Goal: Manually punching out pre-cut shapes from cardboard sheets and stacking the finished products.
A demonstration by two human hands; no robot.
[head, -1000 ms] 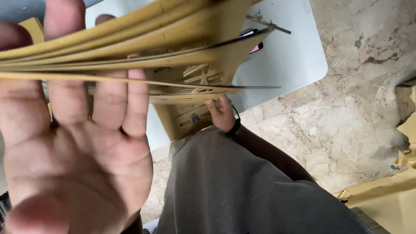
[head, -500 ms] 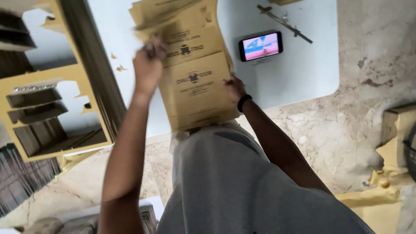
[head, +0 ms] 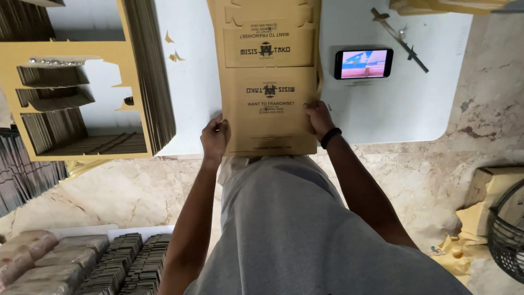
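From the head camera we see the stack of flat brown carton blanks [head: 268, 82] lying on the white counter [head: 393, 109], long axis running away from us. Our left hand [head: 215, 137] and right hand [head: 319, 117] flank its near end, equally close, fingers curled and pressed against the side edges, gripping the stack between them; a phone [head: 363, 63] lies just right

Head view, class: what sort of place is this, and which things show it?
Probably a small packaging workshop. Both hands, left and right, square a stack of flat printed cardboard blanks on a white table, beside punched-out cardboard sheets.
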